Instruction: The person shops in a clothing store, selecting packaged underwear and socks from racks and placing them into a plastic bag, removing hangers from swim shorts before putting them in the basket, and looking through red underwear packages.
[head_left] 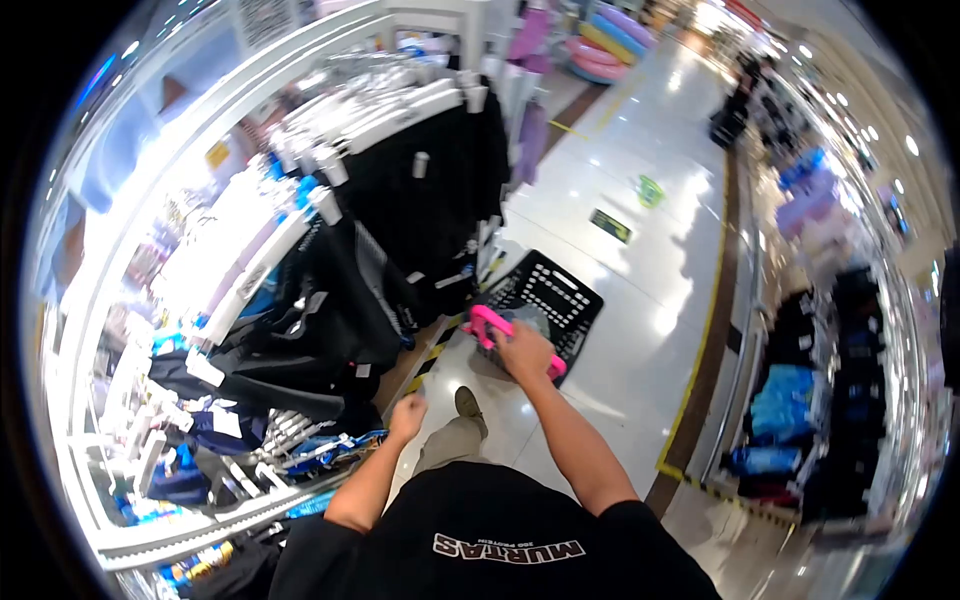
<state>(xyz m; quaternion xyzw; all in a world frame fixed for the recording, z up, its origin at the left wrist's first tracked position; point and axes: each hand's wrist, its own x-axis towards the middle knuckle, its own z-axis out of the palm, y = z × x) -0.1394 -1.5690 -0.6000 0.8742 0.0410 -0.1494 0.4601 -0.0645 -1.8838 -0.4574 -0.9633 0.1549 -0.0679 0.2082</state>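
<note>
My right hand [527, 352] is wrapped round the pink handle [487, 322] of a black plastic shopping basket [573, 292]. The basket hangs tilted in front of me, and its holed side faces up the aisle. Something pale and see-through lies inside, too unclear to name. Lower and to the left, my left hand [407, 416] is curled closed beside the clothes rack, with nothing visible in it. Nearest to that hand are dark garments [300, 350] on white hangers.
White racks of hanging clothes line the left side, with black trousers [425, 190] near the aisle. To the right runs a metal rail [735, 390] before more clothes [785, 405]. A green floor sign [611, 226] lies ahead on glossy tiles. Colourful inflatable rings [605, 50] are farther off.
</note>
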